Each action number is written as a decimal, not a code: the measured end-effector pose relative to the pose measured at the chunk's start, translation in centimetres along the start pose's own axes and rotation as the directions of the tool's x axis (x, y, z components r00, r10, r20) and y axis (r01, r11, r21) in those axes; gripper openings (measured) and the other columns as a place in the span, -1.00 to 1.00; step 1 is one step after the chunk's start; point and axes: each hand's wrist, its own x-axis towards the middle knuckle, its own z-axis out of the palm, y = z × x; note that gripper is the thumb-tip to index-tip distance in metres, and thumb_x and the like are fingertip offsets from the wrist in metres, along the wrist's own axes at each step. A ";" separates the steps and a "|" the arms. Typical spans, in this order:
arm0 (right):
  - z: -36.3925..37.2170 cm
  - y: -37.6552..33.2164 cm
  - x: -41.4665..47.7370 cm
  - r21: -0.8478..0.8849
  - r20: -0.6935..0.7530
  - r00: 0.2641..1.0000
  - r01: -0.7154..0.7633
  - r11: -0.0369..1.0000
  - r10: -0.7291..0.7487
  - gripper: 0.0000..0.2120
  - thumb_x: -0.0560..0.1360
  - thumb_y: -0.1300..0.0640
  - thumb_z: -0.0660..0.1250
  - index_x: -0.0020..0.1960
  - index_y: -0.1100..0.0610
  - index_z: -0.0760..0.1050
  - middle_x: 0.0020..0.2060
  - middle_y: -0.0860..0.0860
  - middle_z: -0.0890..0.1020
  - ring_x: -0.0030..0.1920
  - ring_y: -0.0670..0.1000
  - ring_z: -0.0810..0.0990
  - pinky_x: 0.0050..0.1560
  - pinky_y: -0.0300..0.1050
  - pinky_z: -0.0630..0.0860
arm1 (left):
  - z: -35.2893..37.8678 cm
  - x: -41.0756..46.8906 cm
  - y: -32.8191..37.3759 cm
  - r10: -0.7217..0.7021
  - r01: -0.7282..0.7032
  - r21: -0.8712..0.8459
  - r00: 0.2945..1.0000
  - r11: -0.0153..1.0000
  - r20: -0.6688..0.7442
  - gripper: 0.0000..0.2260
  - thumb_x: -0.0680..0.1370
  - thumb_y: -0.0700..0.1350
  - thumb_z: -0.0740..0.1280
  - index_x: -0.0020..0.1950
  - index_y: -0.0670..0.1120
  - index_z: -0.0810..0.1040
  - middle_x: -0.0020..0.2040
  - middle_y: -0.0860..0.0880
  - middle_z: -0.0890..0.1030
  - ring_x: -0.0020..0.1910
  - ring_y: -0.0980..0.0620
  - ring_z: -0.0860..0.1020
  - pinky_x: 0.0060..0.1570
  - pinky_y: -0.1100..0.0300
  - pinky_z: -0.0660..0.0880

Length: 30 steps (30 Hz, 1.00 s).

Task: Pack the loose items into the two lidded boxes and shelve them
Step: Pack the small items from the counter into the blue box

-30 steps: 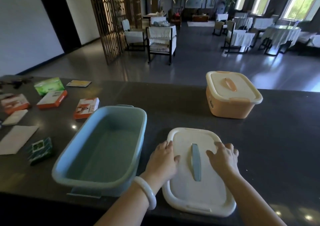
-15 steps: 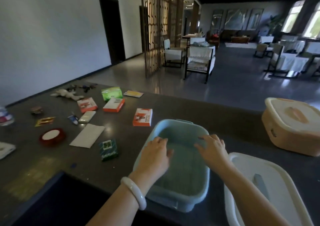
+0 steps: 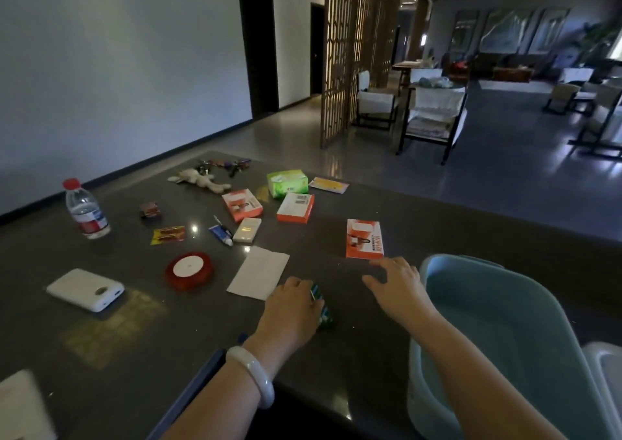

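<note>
Two hands work apart over the dark counter [image 3: 134,321], head view. The left hand [image 3: 292,308] covers the small green box [image 3: 323,310], fingers curled down round it; whether the box is lifted off the counter cannot be told. The right hand [image 3: 400,291] is spread and holds nothing, hovering between the orange-and-white carton [image 3: 364,239] and the rim of the blue box [image 3: 525,305]. Both cartons are judged light, stiff card that crushes if squeezed, best pinched across the two long sides. The blue box stands uncovered at the counter's near edge, and nothing shows inside the part in view. Its white lid [image 3: 606,372] lies just beside it at the right. The second lidded box is out of frame
</note>
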 end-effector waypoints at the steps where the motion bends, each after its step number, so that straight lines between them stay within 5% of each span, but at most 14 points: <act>1: 0.3 -0.3 0.7 -0.003 0.016 1.000 -0.012 1.000 0.012 -0.60 0.59 -0.03 0.25 0.40 0.01 0.36 0.37 0.02 0.37 0.40 0.10 0.31 0.36 0.05 0.32 | 0.0 0.6 -0.6 -0.007 0.007 -0.010 1.000 1.000 0.013 -0.58 0.64 0.05 0.20 0.47 -0.04 0.34 0.40 -0.04 0.39 0.36 -0.03 0.39 0.32 0.07 0.36; 6: 1.9 -0.7 5.3 0.007 0.090 0.995 -0.037 0.999 0.037 -0.64 0.58 -0.01 0.26 0.36 0.01 0.38 0.34 0.04 0.39 0.36 0.10 0.37 0.32 0.09 0.43 | 0.5 4.0 -2.6 -0.044 0.045 -0.015 0.998 0.999 0.043 -0.58 0.64 0.04 0.19 0.47 -0.05 0.33 0.39 -0.07 0.39 0.34 -0.05 0.40 0.30 0.04 0.40; 11: 4.1 -1.2 10.7 0.037 0.183 0.981 -0.075 0.997 0.067 -0.60 0.57 -0.03 0.28 0.36 0.05 0.39 0.20 0.08 0.46 0.11 0.07 0.53 0.13 0.03 0.57 | 0.1 7.1 -4.6 -0.136 0.137 -0.016 0.989 0.990 0.064 -0.57 0.64 0.06 0.19 0.47 -0.07 0.32 0.40 -0.08 0.36 0.34 -0.06 0.38 0.30 0.03 0.39; 15: 7.1 -1.8 14.0 -0.002 0.222 0.971 -0.089 0.996 0.087 -0.49 0.54 -0.12 0.30 0.42 0.05 0.33 0.29 0.13 0.40 0.26 0.14 0.43 0.23 0.10 0.49 | 0.0 9.1 -7.2 -0.218 0.218 0.006 0.976 0.976 0.003 -0.55 0.64 0.08 0.19 0.48 -0.09 0.30 0.44 -0.10 0.32 0.40 -0.08 0.34 0.35 0.02 0.35; 24: 10.5 -1.0 17.6 -0.131 0.000 0.982 -0.188 0.973 0.189 -0.29 0.48 -0.24 0.32 0.51 0.00 0.18 0.50 0.12 0.15 0.48 0.21 0.12 0.44 0.22 0.16 | 2.0 12.5 -12.5 -0.423 0.421 0.058 0.906 0.905 0.020 -0.24 0.52 0.20 0.34 0.57 -0.01 0.04 0.56 -0.17 0.10 0.54 -0.24 0.09 0.46 -0.17 0.17; 30: 10.7 0.6 19.9 -0.199 -0.128 0.958 -0.280 0.939 0.258 -0.14 0.43 -0.34 0.31 0.56 -0.07 -0.01 0.55 0.11 -0.01 0.53 0.22 0.00 0.49 0.23 0.06 | 2.7 14.8 -13.6 -0.342 0.338 0.112 0.939 0.935 0.022 -0.26 0.51 0.28 0.28 0.56 0.02 0.06 0.54 -0.14 0.14 0.51 -0.25 0.11 0.45 -0.16 0.19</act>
